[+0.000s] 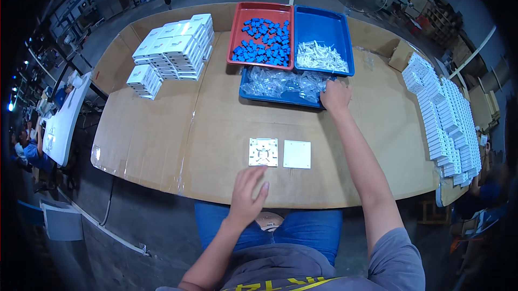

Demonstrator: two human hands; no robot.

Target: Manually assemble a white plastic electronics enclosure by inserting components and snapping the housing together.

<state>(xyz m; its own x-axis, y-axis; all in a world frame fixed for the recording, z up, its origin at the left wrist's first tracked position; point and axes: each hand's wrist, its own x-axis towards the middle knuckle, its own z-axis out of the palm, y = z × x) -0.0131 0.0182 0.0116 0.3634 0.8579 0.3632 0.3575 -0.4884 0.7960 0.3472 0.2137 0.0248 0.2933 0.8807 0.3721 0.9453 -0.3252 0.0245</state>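
Two square white plates lie side by side on the table in front of me. The left plate (263, 152) shows a moulded inner face with fittings; the right plate (297, 154) is smooth and flat. My left hand (249, 195) is just below the left plate, thumb apart and fingers loosely stretched, holding nothing visible. At the right end of the nearer blue tray (280, 98) is my right hand (335, 95), fingers curled beside the clear plastic bags (280, 83). Its fingertips are partly hidden, and I cannot make out what they grip.
Behind are a red tray (263, 6) of small blue parts (264, 42) and a blue tray (322, 17) of white pieces (322, 56). Stacked white boxes (172, 48) stand at left. Rows of white units (445, 118) line the right edge. Raised cardboard (116, 48) borders the table.
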